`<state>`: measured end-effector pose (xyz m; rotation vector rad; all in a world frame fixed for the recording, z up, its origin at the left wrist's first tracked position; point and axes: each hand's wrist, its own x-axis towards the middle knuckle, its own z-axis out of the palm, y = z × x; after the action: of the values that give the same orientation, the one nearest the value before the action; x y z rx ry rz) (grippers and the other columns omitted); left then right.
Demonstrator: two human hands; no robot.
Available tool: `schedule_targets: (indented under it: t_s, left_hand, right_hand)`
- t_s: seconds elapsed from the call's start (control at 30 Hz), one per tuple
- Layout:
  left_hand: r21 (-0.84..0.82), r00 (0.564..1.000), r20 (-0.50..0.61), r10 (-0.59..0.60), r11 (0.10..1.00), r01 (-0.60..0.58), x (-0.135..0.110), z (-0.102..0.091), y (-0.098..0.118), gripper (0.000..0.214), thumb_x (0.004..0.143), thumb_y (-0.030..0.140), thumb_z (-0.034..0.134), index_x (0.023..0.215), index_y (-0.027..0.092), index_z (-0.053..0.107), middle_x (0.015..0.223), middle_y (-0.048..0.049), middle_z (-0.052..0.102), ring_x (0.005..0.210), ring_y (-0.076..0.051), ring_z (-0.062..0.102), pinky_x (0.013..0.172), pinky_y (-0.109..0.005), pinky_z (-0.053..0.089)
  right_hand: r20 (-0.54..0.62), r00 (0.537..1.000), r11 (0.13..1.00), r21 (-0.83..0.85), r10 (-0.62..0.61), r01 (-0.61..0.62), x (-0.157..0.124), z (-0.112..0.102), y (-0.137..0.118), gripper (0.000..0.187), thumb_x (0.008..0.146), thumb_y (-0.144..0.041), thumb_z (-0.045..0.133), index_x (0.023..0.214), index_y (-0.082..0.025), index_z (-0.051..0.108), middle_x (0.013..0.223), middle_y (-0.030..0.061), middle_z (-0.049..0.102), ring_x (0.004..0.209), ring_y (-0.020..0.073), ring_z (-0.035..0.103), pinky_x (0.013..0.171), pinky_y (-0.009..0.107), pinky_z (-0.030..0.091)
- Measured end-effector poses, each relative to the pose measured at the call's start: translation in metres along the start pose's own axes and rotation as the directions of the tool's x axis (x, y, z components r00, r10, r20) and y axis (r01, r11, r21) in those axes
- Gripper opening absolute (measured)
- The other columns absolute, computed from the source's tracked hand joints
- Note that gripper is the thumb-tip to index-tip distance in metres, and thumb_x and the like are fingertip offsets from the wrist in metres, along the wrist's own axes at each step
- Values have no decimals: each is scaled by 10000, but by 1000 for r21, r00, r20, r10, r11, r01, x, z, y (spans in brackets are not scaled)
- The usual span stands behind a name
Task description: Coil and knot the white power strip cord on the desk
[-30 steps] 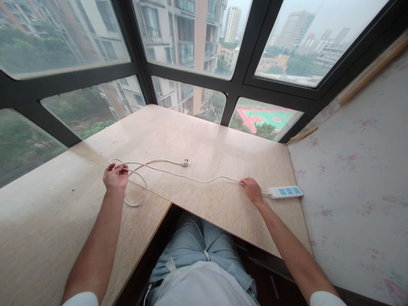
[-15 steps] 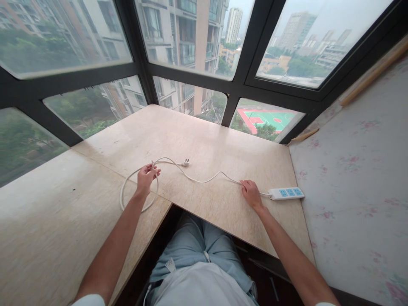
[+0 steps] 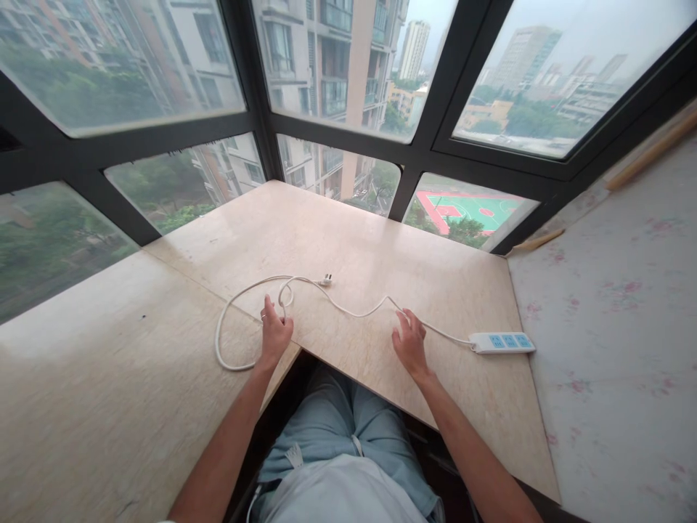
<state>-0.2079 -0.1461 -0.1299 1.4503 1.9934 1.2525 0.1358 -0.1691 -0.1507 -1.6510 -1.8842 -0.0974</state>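
Observation:
A white power strip (image 3: 502, 342) with blue socket faces lies at the right, close to the wall. Its white cord (image 3: 356, 314) runs leftward across the countertop in waves, makes a small twisted loop, then a wider loop at the left. The three-pin plug (image 3: 327, 280) rests beyond the small loop. My left hand (image 3: 276, 334) is over the cord at the small loop, fingers and thumb apart; part of the cord is hidden beneath it. My right hand (image 3: 409, 343) is beside the cord's middle stretch, fingers loosely curved and thumb apart, fingertips close to the cord.
The beige stone countertop (image 3: 163, 363) has a seam and an inner corner edge in front of my body. Dark-framed windows (image 3: 332, 138) border its far side. A flower-papered wall (image 3: 610, 349) stands at the right.
My left hand has moved right and its pinch on the cord has loosened. My right hand has come off the cord near the strip and shifted left. The view has turned slightly.

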Motion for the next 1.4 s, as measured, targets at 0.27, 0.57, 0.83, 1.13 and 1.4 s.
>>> schedule_targets:
  t_s: [0.27, 0.57, 0.83, 1.13, 1.4]
  left_hand:
    - [-67, 993, -54, -105, 993, 101, -18, 3, 12, 435, 794, 317, 563, 1185, 131, 515, 898, -64, 593, 656, -159, 587, 666, -322, 517]
    - [-74, 997, 64, 36, 997, -31, -47, -4, 35, 561, 865, 385, 537, 1374, 205, 388, 846, -35, 683, 684, -165, 641, 678, -282, 508]
    - [-307, 922, 382, 63, 950, 63, -56, -6, 42, 499, 826, 423, 588, 1260, 191, 507, 848, -36, 720, 607, -154, 654, 603, -279, 543]
    - [-292, 832, 538, 134, 956, 34, -60, 1, 35, 405, 872, 420, 528, 1216, 209, 561, 910, -56, 710, 795, -184, 681, 727, -297, 535]
    - [59, 895, 445, -34, 998, 8, -45, -10, 14, 442, 833, 331, 553, 1250, 186, 522, 997, -105, 699, 809, -207, 674, 725, -312, 505]
  right_hand:
    - [67, 972, 942, 269, -225, 200, 15, 4, -80, 452, 875, -126, 435, 1322, -184, 469, 1310, 143, 507, 1253, 252, 436, 1027, 449, 347]
    - [240, 907, 837, 517, -346, 183, 37, 27, -128, 537, 843, -133, 505, 1370, -216, 449, 1325, 125, 539, 1246, 256, 468, 1036, 468, 381]
    - [246, 910, 766, 634, -333, 109, 36, 31, -135, 446, 839, -159, 560, 1282, -209, 546, 1282, 122, 578, 1232, 252, 500, 1054, 469, 396]
    - [290, 951, 584, 793, -112, -172, 27, 20, -130, 409, 850, -223, 572, 1259, -222, 543, 1086, 73, 688, 986, 185, 654, 923, 398, 500]
    - [163, 986, 832, 553, -46, -53, 25, 24, -90, 413, 842, -185, 500, 1252, -203, 550, 1197, 114, 610, 1145, 236, 545, 1016, 469, 420]
